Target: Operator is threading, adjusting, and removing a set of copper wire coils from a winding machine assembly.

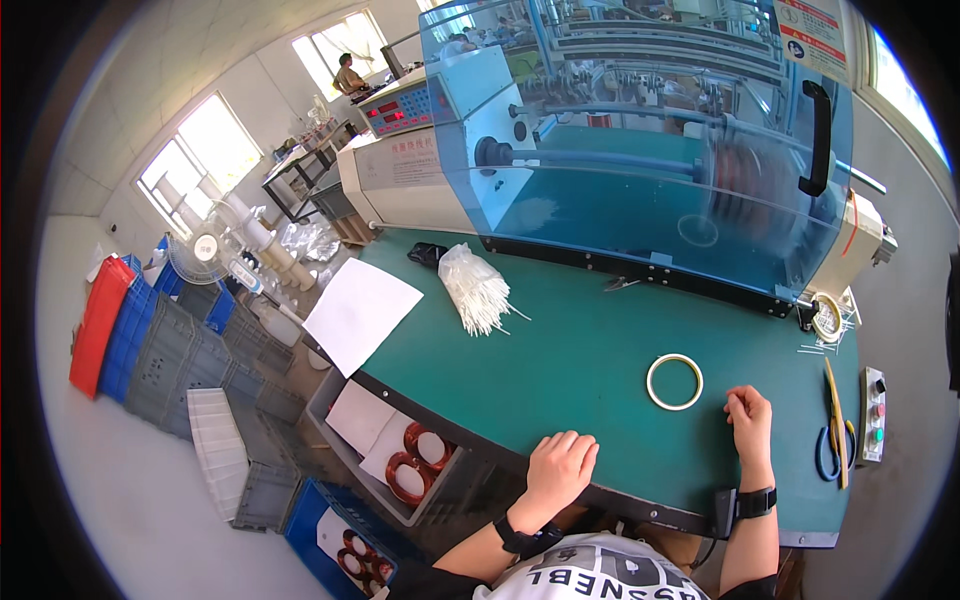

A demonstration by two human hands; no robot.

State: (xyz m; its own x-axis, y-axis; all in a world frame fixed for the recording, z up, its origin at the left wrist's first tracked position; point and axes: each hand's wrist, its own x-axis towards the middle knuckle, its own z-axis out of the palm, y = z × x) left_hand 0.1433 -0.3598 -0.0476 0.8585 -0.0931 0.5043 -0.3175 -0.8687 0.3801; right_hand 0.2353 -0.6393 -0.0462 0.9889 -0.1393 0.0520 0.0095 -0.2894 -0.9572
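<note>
You sit at one green-topped workbench [560,350]. Your left hand [558,468] rests knuckles-up on its near edge, fingers curled under, holding nothing. Your right hand [750,415] lies at about three o'clock from it, loosely closed in a fist, also holding nothing. One thin white tape ring [674,381], a flat open circle, lies on the mat just beside your right hand, at its ten o'clock. One bundle of white plastic ties [474,290] lies at twelve o'clock from your left hand. One white paper sheet [358,312] overhangs the bench at ten o'clock. One pair of yellow-handled scissors [834,425] lies at three o'clock.
</note>
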